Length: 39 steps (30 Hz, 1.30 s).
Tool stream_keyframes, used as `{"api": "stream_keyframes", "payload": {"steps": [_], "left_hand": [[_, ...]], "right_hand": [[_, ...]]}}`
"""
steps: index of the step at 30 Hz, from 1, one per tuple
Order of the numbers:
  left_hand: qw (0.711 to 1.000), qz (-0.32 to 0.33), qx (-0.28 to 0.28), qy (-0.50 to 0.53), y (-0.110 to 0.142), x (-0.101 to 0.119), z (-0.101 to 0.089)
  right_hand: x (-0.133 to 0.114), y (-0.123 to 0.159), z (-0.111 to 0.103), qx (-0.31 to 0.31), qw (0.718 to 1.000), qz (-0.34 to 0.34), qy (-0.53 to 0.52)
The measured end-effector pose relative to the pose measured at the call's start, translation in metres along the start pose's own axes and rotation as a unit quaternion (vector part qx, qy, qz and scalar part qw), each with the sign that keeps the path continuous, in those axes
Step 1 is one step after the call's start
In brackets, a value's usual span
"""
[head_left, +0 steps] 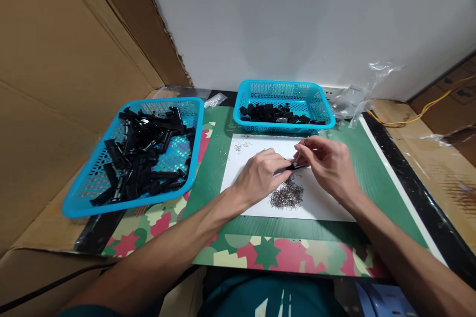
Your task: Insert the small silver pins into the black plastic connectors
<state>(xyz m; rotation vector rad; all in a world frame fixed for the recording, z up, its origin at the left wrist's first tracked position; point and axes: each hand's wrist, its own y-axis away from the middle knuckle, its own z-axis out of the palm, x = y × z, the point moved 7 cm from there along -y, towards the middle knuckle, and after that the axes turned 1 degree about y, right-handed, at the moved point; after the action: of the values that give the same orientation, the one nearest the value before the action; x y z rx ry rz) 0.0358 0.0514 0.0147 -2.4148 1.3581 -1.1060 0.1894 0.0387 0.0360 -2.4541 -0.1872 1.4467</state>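
My left hand (260, 173) is closed, its thumb and fingers pinching a small black plastic part (294, 167) above the white sheet. My right hand (330, 166) is closed around a slim, light-coloured tool (297, 159) that looks like tweezers, its lower end at the black part. Fingers cover much of both items. Just below my hands, a pile of small springs (286, 196), thin and metallic, lies on the white sheet (251, 205). A smaller scatter of metal pieces (240, 147) sits near the sheet's far left corner.
At left stands a blue basket (70, 205) heaped with long black plastic parts (137, 153). Behind the sheet, another blue basket (323, 124) holds small black pieces (267, 112). Clear plastic bags (351, 99) and a yellow cable (420, 115) lie at back right. Cardboard (74, 49) walls the left side.
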Motion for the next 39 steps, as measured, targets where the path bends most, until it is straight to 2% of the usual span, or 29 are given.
{"api": "stream_keyframes", "payload": {"steps": [9,14,17,19,22,23,24,26,28,31,34,39], "left_hand": [[1.000,-0.013,-0.023,0.003,-0.003,0.002,0.001],[0.998,-0.044,-0.013,0.038,-0.004,-0.003,-0.001],[0.998,-0.051,-0.009,0.041,-0.005,-0.004,-0.003],[0.996,-0.065,0.017,0.054,-0.006,-0.005,-0.007],[0.986,-0.130,0.071,0.081,-0.005,-0.012,-0.015],[0.981,-0.154,0.081,0.088,-0.005,-0.015,-0.017],[0.976,-0.175,0.088,0.096,-0.005,-0.017,-0.019],[0.967,-0.201,0.097,0.121,-0.004,-0.021,-0.021],[0.962,-0.208,0.100,0.149,-0.005,-0.023,-0.021],[0.960,-0.202,0.102,0.164,-0.006,-0.024,-0.022],[0.956,-0.208,0.115,0.172,-0.005,-0.029,-0.023],[0.938,-0.233,0.129,0.220,-0.003,-0.038,-0.022]], "right_hand": [[-0.014,0.010,-0.001,0.036,0.988,-0.075,0.132],[-0.017,0.014,0.004,0.050,0.983,-0.096,0.148],[-0.012,0.015,0.003,0.064,0.991,-0.072,0.091],[-0.007,0.014,-0.005,0.097,0.994,-0.052,0.014],[-0.003,0.009,-0.025,0.135,0.988,-0.040,-0.059],[-0.002,0.006,-0.030,0.124,0.989,-0.039,-0.064],[0.000,0.002,-0.031,0.087,0.994,-0.035,-0.064],[0.003,-0.004,-0.027,-0.022,0.998,-0.026,-0.053],[0.005,-0.006,-0.022,-0.111,0.993,-0.024,-0.012],[0.006,-0.003,-0.012,-0.192,0.979,-0.040,0.060],[0.008,0.002,-0.001,-0.240,0.964,-0.052,0.097],[0.012,0.004,0.005,-0.243,0.963,-0.055,0.103]]}}
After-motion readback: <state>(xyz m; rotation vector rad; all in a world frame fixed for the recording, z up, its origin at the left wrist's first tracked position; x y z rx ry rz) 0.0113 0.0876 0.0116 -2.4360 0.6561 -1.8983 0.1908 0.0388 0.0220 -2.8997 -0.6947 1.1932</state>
